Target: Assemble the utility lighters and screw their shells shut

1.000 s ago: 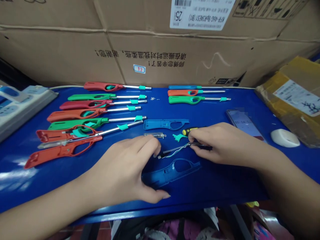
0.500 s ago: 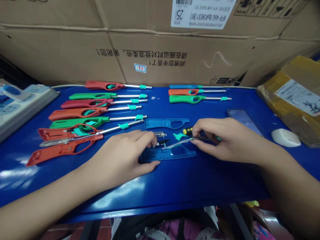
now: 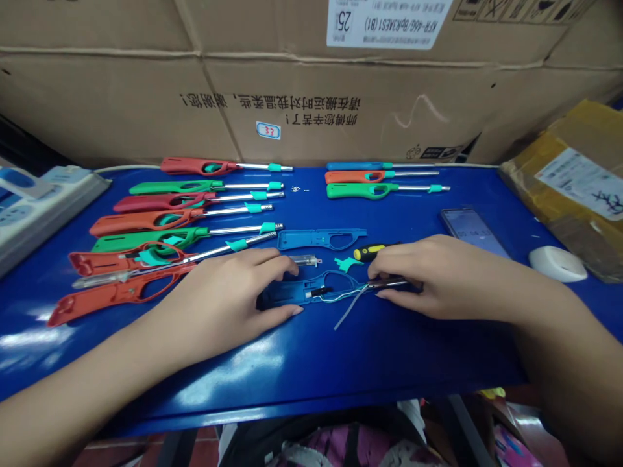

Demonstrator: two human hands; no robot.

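My left hand (image 3: pixel 228 301) grips the rear end of a blue lighter half-shell (image 3: pixel 311 289) that lies on the blue table (image 3: pixel 379 350). My right hand (image 3: pixel 428 275) pinches a metal lighter tube (image 3: pixel 389 283) whose thin wires (image 3: pixel 348 299) run into the shell. The tube's tip end is hidden under my fingers. Just beyond lie the other blue half-shell (image 3: pixel 321 239), a small clear gas cartridge (image 3: pixel 305 261), a teal trigger piece (image 3: pixel 346 264) and a yellow-and-black screwdriver (image 3: pixel 372 251).
Several red, green and orange stick lighters (image 3: pixel 185 224) lie in a row at the left, three more (image 3: pixel 374 178) at the back. A phone (image 3: pixel 470 230) and a white mouse (image 3: pixel 557 264) sit at the right. Cardboard boxes (image 3: pixel 292 78) wall the back; a power strip (image 3: pixel 39 201) lies far left.
The blue half-shell has been slid away from the table's front edge and turned level, and the tube with its wires has come down against it. Both hands moved with them.
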